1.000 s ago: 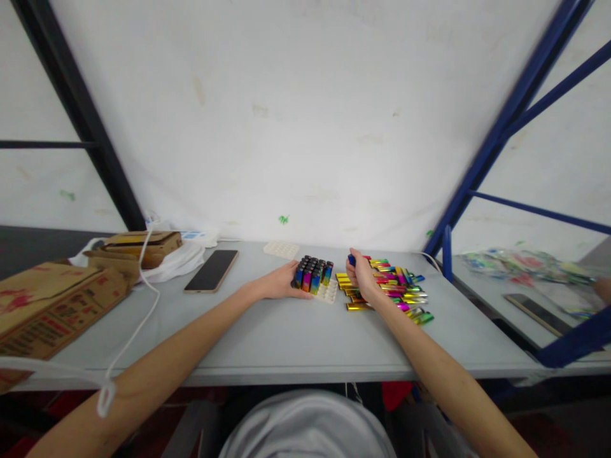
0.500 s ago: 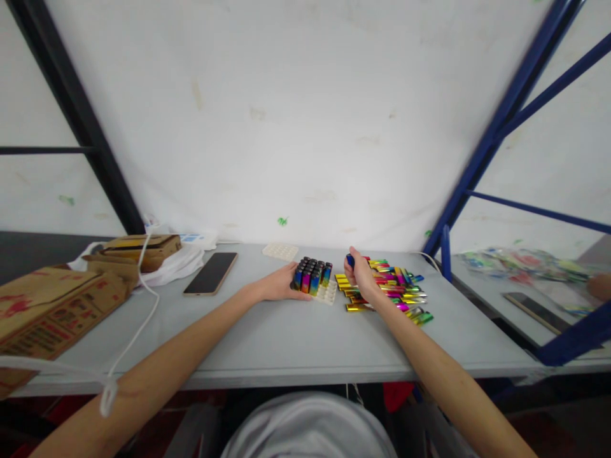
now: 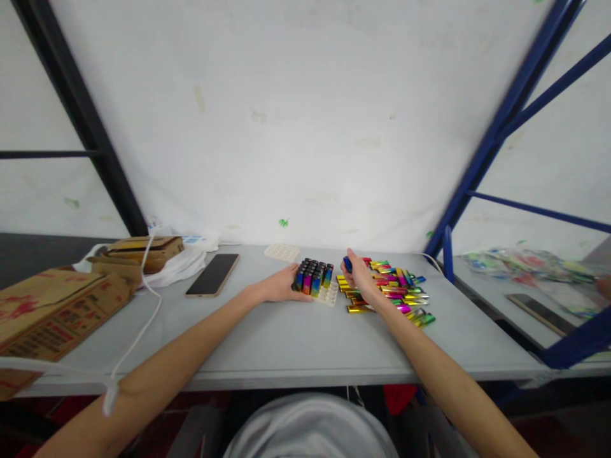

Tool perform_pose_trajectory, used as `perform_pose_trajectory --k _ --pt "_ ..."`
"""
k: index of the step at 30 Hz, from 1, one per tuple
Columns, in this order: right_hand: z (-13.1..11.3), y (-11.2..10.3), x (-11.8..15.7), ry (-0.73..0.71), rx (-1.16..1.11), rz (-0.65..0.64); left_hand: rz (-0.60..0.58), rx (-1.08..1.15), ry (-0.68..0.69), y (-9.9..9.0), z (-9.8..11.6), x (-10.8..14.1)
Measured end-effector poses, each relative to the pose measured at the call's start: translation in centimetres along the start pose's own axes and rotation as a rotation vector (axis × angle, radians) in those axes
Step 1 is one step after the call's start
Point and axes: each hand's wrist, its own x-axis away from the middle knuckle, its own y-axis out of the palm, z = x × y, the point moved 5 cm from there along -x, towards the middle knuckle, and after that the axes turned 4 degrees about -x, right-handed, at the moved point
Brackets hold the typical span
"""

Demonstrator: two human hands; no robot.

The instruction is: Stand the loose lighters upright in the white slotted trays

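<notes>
Several shiny lighters [image 3: 316, 282] with black tops stand upright in a white tray [image 3: 328, 295] with round holes; the tray's right part shows bare holes. My left hand [image 3: 282, 284] curves around the left side of this group, thumb along the front. Just right of the tray, my right hand [image 3: 357, 272] is closed on a blue lighter [image 3: 347, 264], held above the table. Beneath and beyond that hand lies a loose pile of colourful metallic lighters [image 3: 401, 287], partly covered by my wrist.
A second white tray [image 3: 282, 252] lies near the wall. Left of it are a phone [image 3: 212, 275], a white cable [image 3: 151, 299] and cardboard boxes [image 3: 62, 304]. A blue metal frame [image 3: 484, 149] rises at the right, with plastic bags [image 3: 518, 264] and another phone [image 3: 541, 312] beyond.
The blue lighter in my right hand has tilted a little and shifted slightly left toward the tray. My left hand stays around the standing lighters. The whole view has moved slightly.
</notes>
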Motion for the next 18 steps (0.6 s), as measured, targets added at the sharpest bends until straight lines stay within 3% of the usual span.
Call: perform_pose_trajectory --k 4,12,18 --pt "-0.3 -0.2 0.0 0.03 -0.095 -0.006 0.001 0.006 -0.007 0.0 0.0 0.0" --pt "-2.7 -0.9 0.7 -0.283 0.132 0.08 0.0 0.02 0.018 0.0 0.2 -0.1" --pt "-2.7 -0.1 1.2 -0.335 0.172 0.029 -0.003 0.009 -0.001 0.1 0.0 -0.2"
